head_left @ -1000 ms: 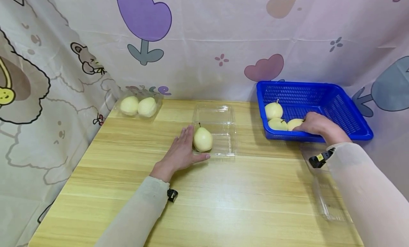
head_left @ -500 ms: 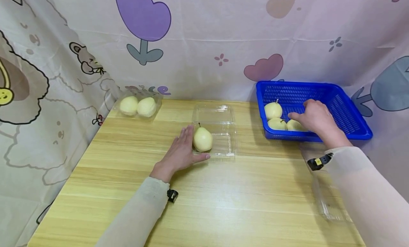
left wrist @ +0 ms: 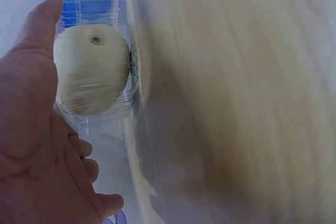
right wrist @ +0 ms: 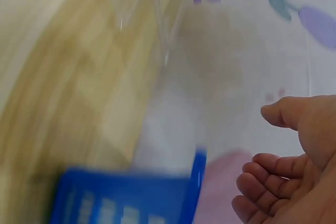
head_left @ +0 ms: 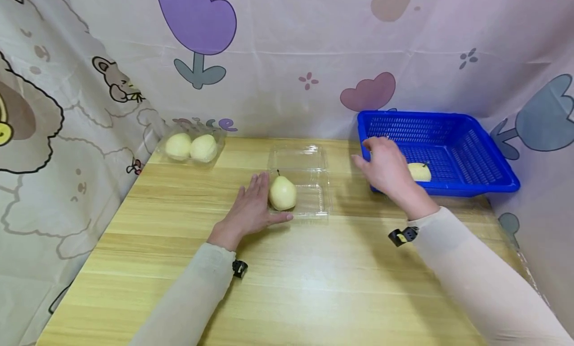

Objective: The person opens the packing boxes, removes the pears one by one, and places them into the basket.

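In the head view, a pale yellow pear with its stem up sits in the left part of an unlidded clear plastic clamshell box. My left hand lies along the box's left side, fingers straight and thumb across the front; the left wrist view shows the pear beside the thumb. Over the left end of a blue basket is my right hand. Its fingers are loosely bent and hold nothing in the right wrist view. One pear shows in the basket; the hand hides the basket's left corner.
At the back left, a clear box with two pears stands by the patterned curtain. Clear plastic shows at the table's right edge, mostly behind the right sleeve. The wooden table runs along the curtain.
My right hand has let go of a pear at the basket's front, lifted, and moved left to the basket's left end. My left hand stays beside the box.
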`<state>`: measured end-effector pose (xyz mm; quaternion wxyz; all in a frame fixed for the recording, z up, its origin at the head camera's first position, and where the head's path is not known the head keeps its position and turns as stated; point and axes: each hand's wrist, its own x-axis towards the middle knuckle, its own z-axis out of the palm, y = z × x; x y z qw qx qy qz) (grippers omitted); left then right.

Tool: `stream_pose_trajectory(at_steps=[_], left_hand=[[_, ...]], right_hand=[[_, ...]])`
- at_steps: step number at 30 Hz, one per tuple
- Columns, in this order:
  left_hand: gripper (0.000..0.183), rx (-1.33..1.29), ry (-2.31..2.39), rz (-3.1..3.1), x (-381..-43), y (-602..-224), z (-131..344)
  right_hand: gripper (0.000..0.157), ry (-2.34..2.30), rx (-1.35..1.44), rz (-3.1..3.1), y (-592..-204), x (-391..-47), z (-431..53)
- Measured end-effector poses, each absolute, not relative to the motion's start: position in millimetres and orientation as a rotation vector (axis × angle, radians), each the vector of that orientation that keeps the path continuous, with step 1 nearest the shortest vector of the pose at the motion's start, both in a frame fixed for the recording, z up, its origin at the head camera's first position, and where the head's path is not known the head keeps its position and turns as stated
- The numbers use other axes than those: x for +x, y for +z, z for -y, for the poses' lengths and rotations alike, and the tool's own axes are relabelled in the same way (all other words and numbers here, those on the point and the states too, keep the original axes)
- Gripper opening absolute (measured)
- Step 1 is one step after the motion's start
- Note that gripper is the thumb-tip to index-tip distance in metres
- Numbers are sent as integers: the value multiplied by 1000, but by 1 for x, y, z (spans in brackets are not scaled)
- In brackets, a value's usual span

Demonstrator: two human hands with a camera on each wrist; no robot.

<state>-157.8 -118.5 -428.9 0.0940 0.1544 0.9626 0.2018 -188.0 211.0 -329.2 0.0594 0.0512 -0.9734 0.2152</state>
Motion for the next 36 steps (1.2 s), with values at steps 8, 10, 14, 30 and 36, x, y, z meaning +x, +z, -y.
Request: stream_pose_trajectory(at_steps=[8, 10, 14, 30, 36], left_hand=[[139, 446, 527, -2863, -160, -425, 119], [138, 443, 517, -2865, -160, -425, 119], [137, 440, 507, -2870, -160, -425, 117], [136, 458, 501, -2867, -161, -427, 116], [135, 468, 527, -2875, -161, -429, 116]], right_hand=[[56, 743, 354, 2998, -350, -189, -150], [56, 752, 388, 3013, -356, -189, -137], [59, 818, 435, 3065, -366, -191, -117], [67, 1164, 517, 3197, -402, -206, -88], [51, 1211, 667, 3187, -400, -206, -88]])
